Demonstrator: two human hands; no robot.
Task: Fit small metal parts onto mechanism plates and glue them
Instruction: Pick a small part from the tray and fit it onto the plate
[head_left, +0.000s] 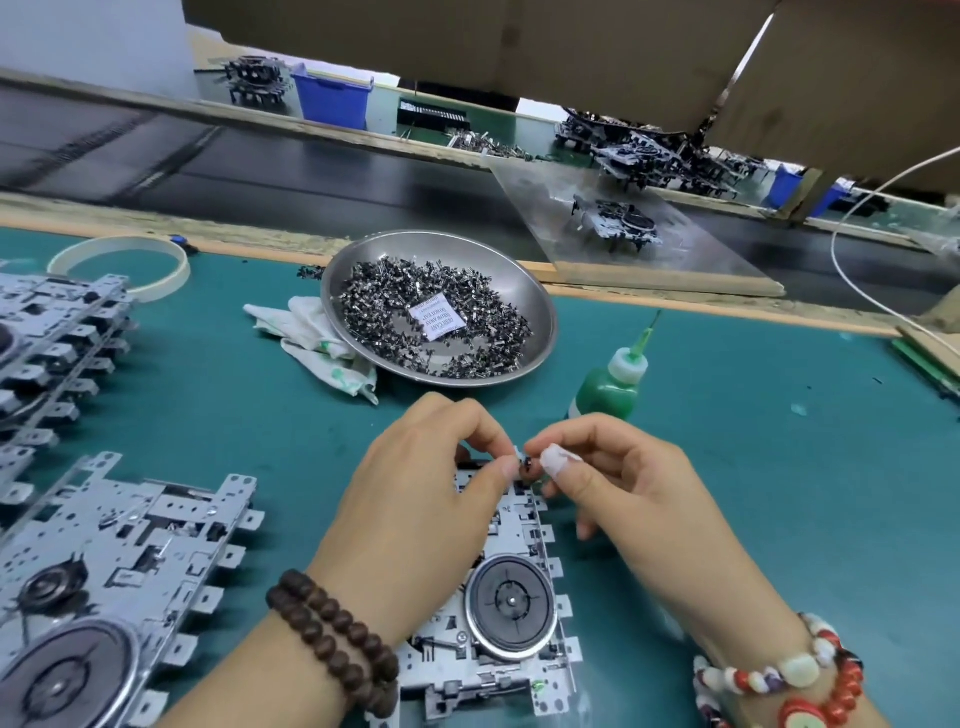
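Note:
A metal mechanism plate (511, 608) with a round flywheel lies on the green mat under both hands. My left hand (415, 509) rests over its far left part, fingertips pinching at the plate's top edge. My right hand (613, 483), a fingertip wrapped in white tape, pinches a small dark metal part (530, 466) right beside the left fingertips, above the plate's far edge. A steel dish (535, 306) behind the hands holds several small metal parts and a white sachet. The green glue bottle (608, 389) stands upright just behind my right hand.
A stack of plates (57, 348) sits at the far left, and another plate (104, 587) lies at the near left. A white rag (317, 343) lies beside the dish, with a white ring (156, 270) behind. A conveyor belt (311, 171) runs along the back.

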